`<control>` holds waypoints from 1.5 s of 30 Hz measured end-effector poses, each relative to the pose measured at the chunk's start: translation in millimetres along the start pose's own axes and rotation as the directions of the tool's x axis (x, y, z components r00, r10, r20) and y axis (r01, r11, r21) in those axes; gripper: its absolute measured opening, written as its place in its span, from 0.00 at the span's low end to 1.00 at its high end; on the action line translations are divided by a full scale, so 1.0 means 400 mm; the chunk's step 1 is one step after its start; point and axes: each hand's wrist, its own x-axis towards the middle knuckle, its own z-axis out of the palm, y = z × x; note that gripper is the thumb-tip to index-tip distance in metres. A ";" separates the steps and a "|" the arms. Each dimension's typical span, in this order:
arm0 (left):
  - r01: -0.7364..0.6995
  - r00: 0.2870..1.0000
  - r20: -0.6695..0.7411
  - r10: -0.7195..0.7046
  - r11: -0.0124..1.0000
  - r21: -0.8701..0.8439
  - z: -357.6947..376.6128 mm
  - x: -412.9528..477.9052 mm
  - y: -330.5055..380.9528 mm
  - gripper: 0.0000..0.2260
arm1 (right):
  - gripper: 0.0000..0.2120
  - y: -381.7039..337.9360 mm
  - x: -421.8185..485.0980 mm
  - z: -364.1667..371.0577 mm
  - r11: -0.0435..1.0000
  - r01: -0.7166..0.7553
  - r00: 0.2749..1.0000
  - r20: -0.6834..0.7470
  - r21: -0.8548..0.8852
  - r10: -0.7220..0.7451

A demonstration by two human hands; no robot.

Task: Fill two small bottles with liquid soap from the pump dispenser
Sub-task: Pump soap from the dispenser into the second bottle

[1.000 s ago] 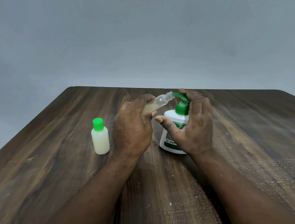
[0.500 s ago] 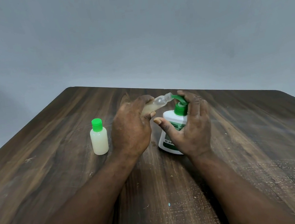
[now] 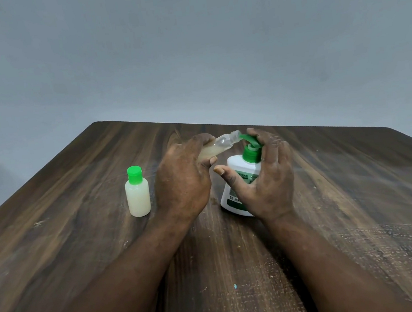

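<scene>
We are seeing soft, even, rather dim light — faint shadows are falling on the dark wood-grain table (image 3: pixel 81 247), its edges stretching with wide-angle distortion.

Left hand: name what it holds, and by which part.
The left hand holds the uncapped small bottle by its lower body, mouth at the spout of the pump dispenser.
</scene>
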 end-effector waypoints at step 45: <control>0.010 1.000 -0.010 -0.010 1.000 -0.009 -0.009 -0.002 0.013 0.15 | 0.43 -0.001 -0.001 -0.003 1.000 -0.028 0.999 0.028 0.003 0.027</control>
